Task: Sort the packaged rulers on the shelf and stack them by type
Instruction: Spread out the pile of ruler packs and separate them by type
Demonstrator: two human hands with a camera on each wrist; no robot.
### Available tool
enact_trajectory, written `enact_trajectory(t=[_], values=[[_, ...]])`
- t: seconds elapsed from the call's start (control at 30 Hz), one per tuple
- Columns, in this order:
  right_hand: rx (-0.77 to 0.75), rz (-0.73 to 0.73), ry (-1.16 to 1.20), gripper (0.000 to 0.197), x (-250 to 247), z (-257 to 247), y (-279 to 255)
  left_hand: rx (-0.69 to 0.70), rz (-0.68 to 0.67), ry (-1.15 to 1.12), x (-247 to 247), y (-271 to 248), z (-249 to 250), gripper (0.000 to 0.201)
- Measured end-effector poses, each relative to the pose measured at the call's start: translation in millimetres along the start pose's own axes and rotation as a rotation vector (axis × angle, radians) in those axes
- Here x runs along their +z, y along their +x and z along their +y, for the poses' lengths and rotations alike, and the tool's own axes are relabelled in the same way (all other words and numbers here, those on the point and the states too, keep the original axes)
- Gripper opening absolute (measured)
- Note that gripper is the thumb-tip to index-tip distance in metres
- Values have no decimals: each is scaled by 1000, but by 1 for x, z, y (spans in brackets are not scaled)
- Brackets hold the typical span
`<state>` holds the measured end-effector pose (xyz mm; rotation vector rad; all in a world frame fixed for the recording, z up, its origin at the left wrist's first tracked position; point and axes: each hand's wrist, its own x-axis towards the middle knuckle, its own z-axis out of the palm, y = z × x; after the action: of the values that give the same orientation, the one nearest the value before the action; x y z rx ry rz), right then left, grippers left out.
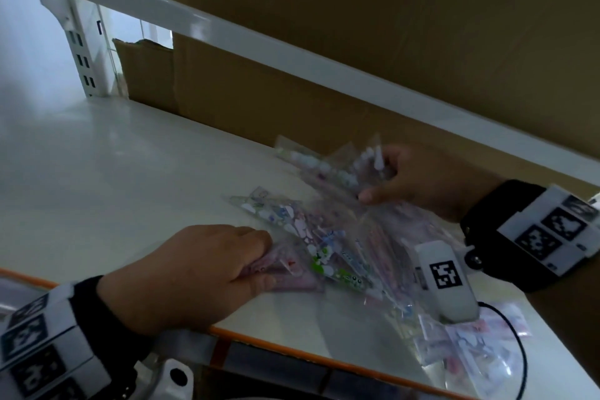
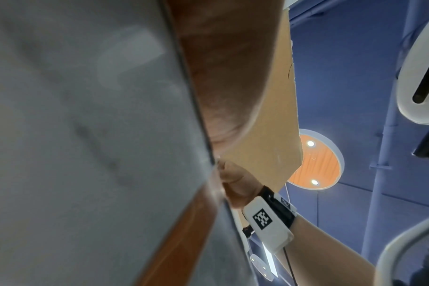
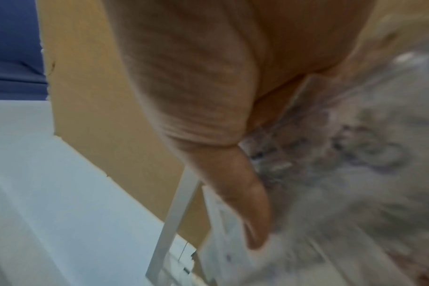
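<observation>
Packaged rulers [image 1: 324,243], clear sleeves with cartoon prints, lie fanned out on the white shelf [image 1: 113,172]. My left hand [image 1: 268,265] sits at the pile's near left end. Its curled fingers and thumb pinch a pinkish packet [image 1: 292,273] against the shelf. My right hand [image 1: 376,180] is at the far side, thumb underneath and fingers curled over a lifted bunch of packets [image 1: 328,169]. In the right wrist view the thumb [image 3: 245,203] lies along blurred packets [image 3: 355,154]. The left wrist view shows mostly the shelf surface [image 2: 74,135] and the right hand [image 2: 235,183].
Tall cardboard boxes [image 1: 357,42] stand right behind the pile. A white upper shelf rail [image 1: 227,32] crosses above. More packets [image 1: 470,344] lie at the near right by the orange front edge [image 1: 292,351], under a black cable [image 1: 519,351].
</observation>
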<state>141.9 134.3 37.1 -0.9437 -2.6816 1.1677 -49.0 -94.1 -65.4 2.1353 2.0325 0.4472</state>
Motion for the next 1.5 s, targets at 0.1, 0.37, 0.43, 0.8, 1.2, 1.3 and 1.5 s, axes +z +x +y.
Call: enact_trajectory(t=[0.1,0.37,0.43,0.8,1.2,1.3,1.5], values=[[184,-157,157,22,-4,23,-17,5,27,8,1,1,0,34],[419,33,222,16,-13,63,-39,47,98,22,8,2,-5,42],[421,104,260,10,-16,64,-42,46,100,20,9,2,-6,45],[79,101,-665,49,15,49,-64,50,90,14,5,2,-3,50],[257,87,-647,61,36,40,-63,40,67,-7,4,1,-2,49],[216,155,-529,42,40,34,-51,41,86,1,5,1,-2,53],[143,152,-370,23,48,9,-23,58,89,10,4,0,0,49]])
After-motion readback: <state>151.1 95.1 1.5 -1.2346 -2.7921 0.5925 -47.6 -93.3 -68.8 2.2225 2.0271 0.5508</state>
